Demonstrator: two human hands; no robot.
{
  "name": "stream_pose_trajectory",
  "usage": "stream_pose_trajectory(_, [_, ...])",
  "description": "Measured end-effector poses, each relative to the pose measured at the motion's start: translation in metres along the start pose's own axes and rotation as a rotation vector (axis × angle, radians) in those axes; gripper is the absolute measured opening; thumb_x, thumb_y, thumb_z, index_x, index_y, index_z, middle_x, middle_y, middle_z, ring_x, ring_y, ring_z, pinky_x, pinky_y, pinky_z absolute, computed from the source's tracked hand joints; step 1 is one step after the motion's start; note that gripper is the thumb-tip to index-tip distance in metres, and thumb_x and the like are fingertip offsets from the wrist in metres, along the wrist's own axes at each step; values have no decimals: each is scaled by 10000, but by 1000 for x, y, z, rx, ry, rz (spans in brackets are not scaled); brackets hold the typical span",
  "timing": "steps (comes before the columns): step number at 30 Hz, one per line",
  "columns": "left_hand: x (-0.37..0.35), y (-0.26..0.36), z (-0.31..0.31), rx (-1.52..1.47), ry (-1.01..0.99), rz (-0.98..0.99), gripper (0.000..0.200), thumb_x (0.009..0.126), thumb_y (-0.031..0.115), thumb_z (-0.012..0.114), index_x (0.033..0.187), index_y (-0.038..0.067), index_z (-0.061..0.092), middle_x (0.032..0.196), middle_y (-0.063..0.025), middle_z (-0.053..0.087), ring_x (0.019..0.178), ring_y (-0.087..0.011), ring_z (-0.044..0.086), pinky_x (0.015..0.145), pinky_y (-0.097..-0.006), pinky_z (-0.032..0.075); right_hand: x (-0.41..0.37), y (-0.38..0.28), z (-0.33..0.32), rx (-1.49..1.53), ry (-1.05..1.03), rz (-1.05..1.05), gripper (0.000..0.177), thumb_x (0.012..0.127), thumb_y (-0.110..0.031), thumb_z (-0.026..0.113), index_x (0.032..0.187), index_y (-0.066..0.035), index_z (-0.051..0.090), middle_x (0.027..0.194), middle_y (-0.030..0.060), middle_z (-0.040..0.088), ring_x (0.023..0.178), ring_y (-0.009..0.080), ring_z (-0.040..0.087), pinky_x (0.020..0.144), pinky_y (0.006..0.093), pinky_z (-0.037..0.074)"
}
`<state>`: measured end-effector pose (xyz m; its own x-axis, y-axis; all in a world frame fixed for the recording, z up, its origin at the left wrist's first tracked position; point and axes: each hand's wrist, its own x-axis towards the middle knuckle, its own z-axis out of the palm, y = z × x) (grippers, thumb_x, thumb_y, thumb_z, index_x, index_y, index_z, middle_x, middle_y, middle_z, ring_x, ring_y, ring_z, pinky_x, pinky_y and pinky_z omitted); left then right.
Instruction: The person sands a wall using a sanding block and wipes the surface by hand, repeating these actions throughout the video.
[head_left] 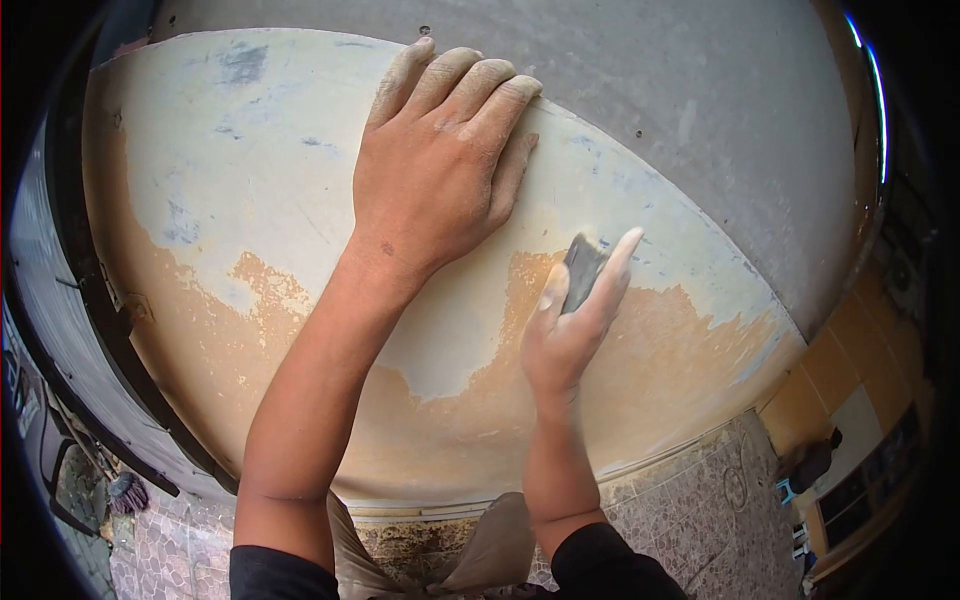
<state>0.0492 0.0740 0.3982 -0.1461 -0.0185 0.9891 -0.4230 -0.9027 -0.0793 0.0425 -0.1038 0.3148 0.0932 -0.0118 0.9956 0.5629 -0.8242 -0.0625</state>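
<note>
A small dark pad (582, 272) sits just right of the middle of the frame, pressed against a big curved panel (250, 180). The right hand (562, 335) holds it. The thumb lies along its left edge, and the long fingers (620, 265) run up its right side and behind it, so the fingers are clamped on the pad. Only its upper left face shows between them.

The left hand (440, 170) lies flat at the top centre, palm down on the panel. Its fingers are straight, close together and dusty, with the tips reaching over the panel's upper edge. They hold nothing.

The panel is cream and pale grey across the upper left, with bluish smudges. Rough tan patches spread across the lower left and right, and the pad rests at the upper edge of the right-hand patch. A dull grey surface (700, 90) rises beyond the panel at the upper right. A patterned tiled floor (700, 510) shows along the bottom, with a small brush (126, 492) at the lower left.

The pad's long axis runs almost straight up the frame and leans a little to the right. Its upper end points toward the panel's upper edge.
</note>
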Motion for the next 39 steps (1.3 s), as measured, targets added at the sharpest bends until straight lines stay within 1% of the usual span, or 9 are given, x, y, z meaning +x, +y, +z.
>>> stream_pose_trajectory(5, [-2,-1,0,-3,-3,-9,312,908,209,662,1215,151,664,1200,-39,675,1212,-249,582,1191,-464,320,78,-2,1,20,20,-5,771,979,-128,551,1614,-5,130,1199,216,526,1040,371,541,919,461,401])
stream_pose_trajectory(10, [-1,1,-1,-21,2,-7,311,907,205,660,1213,147,664,1204,-37,673,1216,-252,580,1191,-465,320,-23,7,-7,-143,-55,9,740,973,-140,555,1584,62,189,1156,201,546,993,353,530,857,451,387])
stream_pose_trajectory(13, [0,3,-2,-30,-7,-25,314,905,207,662,1212,141,663,1205,-39,672,1217,-252,579,1190,-465,321,-43,-1,-6,-64,-66,28,734,957,-127,564,1565,95,217,1136,200,551,1001,351,532,856,452,374])
stream_pose_trajectory(20, [0,3,-4,-45,-15,-29,315,899,178,662,1207,119,659,1202,-52,671,1219,-266,577,1183,-470,325,89,-8,-2,10,-51,-7,796,958,-109,585,1619,-48,147,1242,190,520,1049,333,536,991,475,370])
stream_pose_trajectory(27, [1,4,-2,-40,9,-29,304,896,161,657,1197,114,658,1196,-58,672,1212,-276,578,1175,-471,332,-36,-10,1,-135,-122,-54,788,884,-29,592,1565,89,215,1118,164,543,1018,325,532,818,433,362])
stream_pose_trajectory(30, [2,2,-3,-47,4,-9,296,904,148,641,1198,113,659,1192,-55,676,1202,-275,586,1166,-476,340,19,-24,7,-27,-79,3,814,870,-39,615,1568,82,213,1128,160,543,1003,333,534,820,436,364])
stream_pose_trajectory(32, [1,0,0,-43,10,-12,295,904,142,638,1197,114,661,1190,-53,678,1194,-275,590,1162,-478,344,70,-36,10,-13,-25,-69,831,866,-44,630,1570,81,207,1124,148,544,997,335,538,810,437,361])
stream_pose_trajectory(35, [0,1,0,-39,16,-12,287,907,130,630,1191,115,667,1183,-51,683,1182,-275,597,1158,-479,350,80,-36,12,-57,-5,-148,825,866,-58,644,1560,90,225,1167,154,550,995,328,544,796,437,359])
stream_pose_trajectory(39, [1,0,-2,-47,23,-5,270,910,123,621,1174,116,679,1168,-55,691,1174,-275,601,1161,-478,349,-21,-21,7,-174,-118,-105,822,851,-57,652,1548,102,246,1257,175,546,993,311,542,791,436,355])
